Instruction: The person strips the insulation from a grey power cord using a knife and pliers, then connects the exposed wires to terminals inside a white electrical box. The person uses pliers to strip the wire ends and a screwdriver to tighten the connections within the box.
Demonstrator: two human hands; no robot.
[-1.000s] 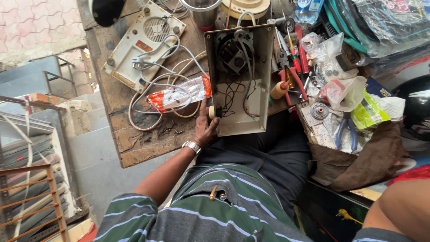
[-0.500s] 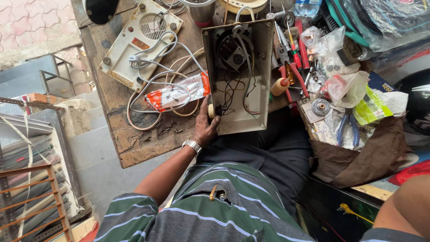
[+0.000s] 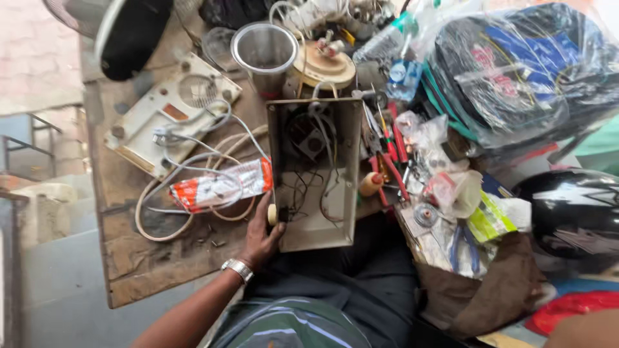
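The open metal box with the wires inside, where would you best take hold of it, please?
Probably by the bare near wall of the metal box, from the person's side; the left hand is already at its near left corner. Loose wires fill the inside.

Matt metal casing (image 3: 319,225) on rough wooden bench (image 3: 138,264)

Our single head view, looking steeply down from above, fairly near, over our lap, the counter (image 3: 129,258), our left hand (image 3: 261,235)
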